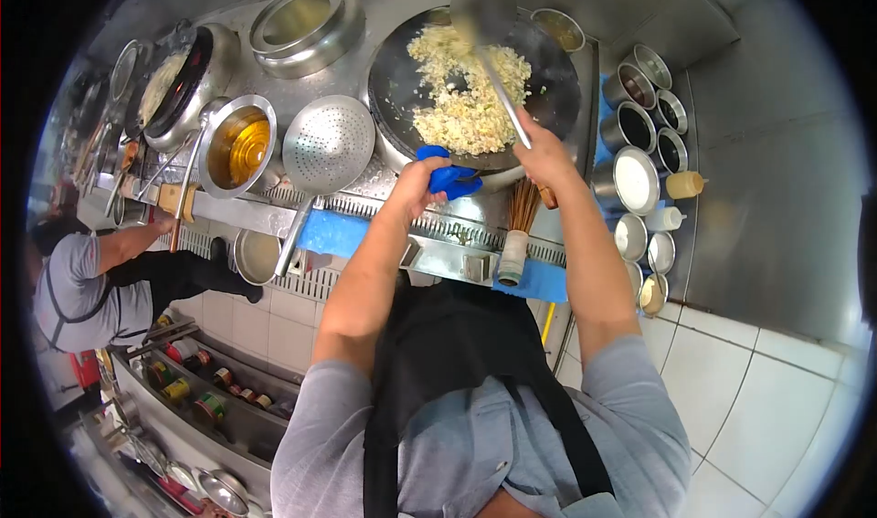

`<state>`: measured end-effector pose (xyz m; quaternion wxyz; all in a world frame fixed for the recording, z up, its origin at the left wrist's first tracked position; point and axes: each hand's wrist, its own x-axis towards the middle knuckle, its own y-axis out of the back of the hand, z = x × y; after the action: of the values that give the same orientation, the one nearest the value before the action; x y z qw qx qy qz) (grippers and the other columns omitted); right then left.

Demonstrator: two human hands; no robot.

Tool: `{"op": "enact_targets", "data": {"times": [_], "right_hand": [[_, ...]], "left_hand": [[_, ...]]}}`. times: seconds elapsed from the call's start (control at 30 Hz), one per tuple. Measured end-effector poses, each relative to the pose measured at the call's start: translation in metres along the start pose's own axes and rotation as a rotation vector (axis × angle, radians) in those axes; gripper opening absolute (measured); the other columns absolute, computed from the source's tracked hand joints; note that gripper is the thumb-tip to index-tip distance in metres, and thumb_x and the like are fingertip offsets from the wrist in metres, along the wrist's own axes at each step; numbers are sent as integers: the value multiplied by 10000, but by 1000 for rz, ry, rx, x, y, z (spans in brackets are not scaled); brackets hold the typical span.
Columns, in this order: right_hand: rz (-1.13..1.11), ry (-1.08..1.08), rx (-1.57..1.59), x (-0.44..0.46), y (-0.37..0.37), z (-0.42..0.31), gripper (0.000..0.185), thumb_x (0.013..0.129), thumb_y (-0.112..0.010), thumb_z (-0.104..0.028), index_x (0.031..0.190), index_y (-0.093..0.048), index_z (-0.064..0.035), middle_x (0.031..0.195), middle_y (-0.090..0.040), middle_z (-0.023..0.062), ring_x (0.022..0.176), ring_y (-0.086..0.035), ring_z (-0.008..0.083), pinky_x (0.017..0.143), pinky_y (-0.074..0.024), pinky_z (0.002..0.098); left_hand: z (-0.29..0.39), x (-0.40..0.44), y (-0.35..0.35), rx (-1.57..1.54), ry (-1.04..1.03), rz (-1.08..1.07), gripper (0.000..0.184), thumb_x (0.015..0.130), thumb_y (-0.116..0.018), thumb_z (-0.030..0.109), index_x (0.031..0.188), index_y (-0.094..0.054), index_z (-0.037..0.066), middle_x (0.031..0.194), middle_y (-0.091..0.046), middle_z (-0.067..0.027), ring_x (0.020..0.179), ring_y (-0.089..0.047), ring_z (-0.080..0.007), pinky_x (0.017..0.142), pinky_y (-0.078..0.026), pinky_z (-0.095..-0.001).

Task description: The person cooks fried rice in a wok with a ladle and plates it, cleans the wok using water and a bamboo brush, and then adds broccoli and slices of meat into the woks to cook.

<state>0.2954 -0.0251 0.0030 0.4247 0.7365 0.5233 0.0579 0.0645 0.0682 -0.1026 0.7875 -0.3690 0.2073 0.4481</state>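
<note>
My left hand (419,187) is closed around a folded blue cloth (449,175) at the near rim of a big black wok (393,89). The cloth hides whatever part of the wok is under it. In my right hand (545,157) is the shaft of a long-handled ladle (502,93), its wooden end poking out below my fist. The ladle's head is raised over the far side of the wok and smeared by motion. Fried rice (466,125) with yellow egg bits lies spread in the wok.
A perforated strainer (329,143), a pot of oil (239,148) and a steel pot (306,29) stand left of the wok. A bamboo brush (516,235) is at the front edge. Seasoning containers (637,178) line the right. Another person (100,280) works at far left.
</note>
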Motion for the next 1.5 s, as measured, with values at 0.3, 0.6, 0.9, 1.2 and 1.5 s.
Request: {"op": "enact_targets", "data": {"times": [0.3, 0.6, 0.9, 1.2, 1.5], "right_hand": [[-64, 288, -327, -211, 71, 49, 742, 877, -651, -6, 1532, -475, -306, 1207, -700, 191, 1010, -674, 397, 877, -534, 445], [-105, 56, -418, -199, 84, 10, 668, 886, -670, -74, 1489, -534, -327, 1224, -711, 187, 1039, -710, 349, 881, -533, 408], [104, 109, -194, -243, 51, 0, 660, 894, -656, -94, 1478, -533, -377, 1156, -698, 240, 1021, -665, 438, 890, -532, 477], [177, 23, -268, -172, -21, -7, 676, 888, -683, -77, 1484, -532, -359, 1266, -699, 170, 960, -704, 375, 888, -529, 360], [237, -107, 223, -237, -8, 8, 696, 914, -649, -6, 1561, -465, -184, 748, -592, 29, 562, -511, 92, 508, -447, 299]], "left_hand": [[-22, -56, -32, -165, -6, 11, 104, 937, -587, 220, 948, -604, 118, 748, -613, -13, 617, -599, -133, 463, -420, -279], [-11, -54, -41, -180, 22, -67, 123, 955, -603, 211, 1053, -599, 138, 952, -664, -43, 815, -639, -155, 577, -495, -298], [-37, -167, -19, 41, 40, 0, 223, 907, -554, 117, 1105, -613, 33, 1024, -719, -122, 872, -719, -210, 651, -561, -350], [-67, -108, 1, 125, 3, -1, 267, 913, -590, 143, 1158, -620, 42, 1035, -695, -83, 830, -689, -181, 580, -549, -326], [12, -45, -2, -141, -39, -51, 177, 941, -630, 205, 1044, -613, 62, 916, -670, -60, 777, -641, -183, 612, -528, -345]]}}
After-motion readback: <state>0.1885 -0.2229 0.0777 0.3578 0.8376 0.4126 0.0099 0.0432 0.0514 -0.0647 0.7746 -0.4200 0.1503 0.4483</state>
